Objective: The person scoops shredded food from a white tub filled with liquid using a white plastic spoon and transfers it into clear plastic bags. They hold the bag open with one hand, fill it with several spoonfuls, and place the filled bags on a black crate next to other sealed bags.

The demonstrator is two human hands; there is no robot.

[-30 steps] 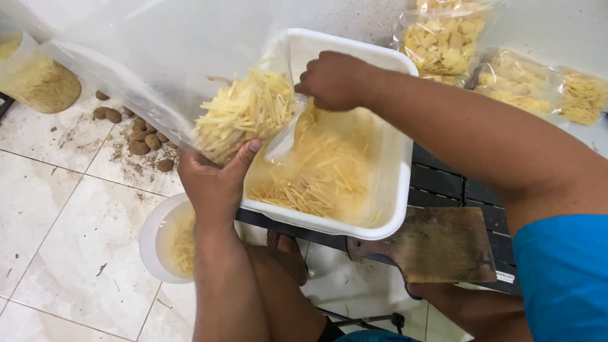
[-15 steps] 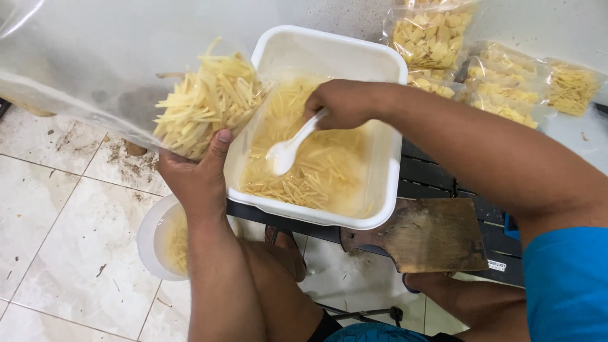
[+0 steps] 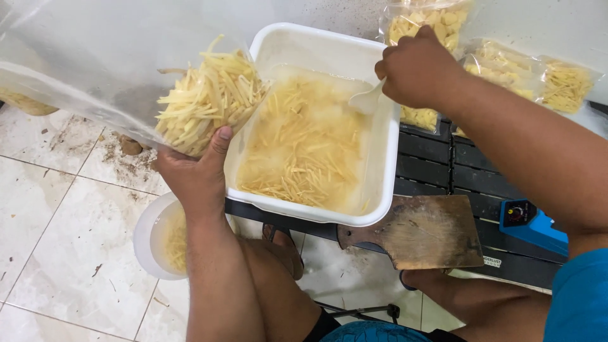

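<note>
I am cupping the bag [image 3: 190, 95] in spread left fingers [image 3: 218, 142], right hand [image 3: 418, 66] fisting the spoon [image 3: 366, 101], likely scooping more strips [image 3: 304, 152].

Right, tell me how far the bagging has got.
Done: several filled bags lie behind the tub.

In hand: the left hand holds a clear bag partly filled with potato strips; the right hand has a white spoon in the white tub.

Left: many strips sit in the tub's cloudy water, more in a round bowl on the floor.
</note>
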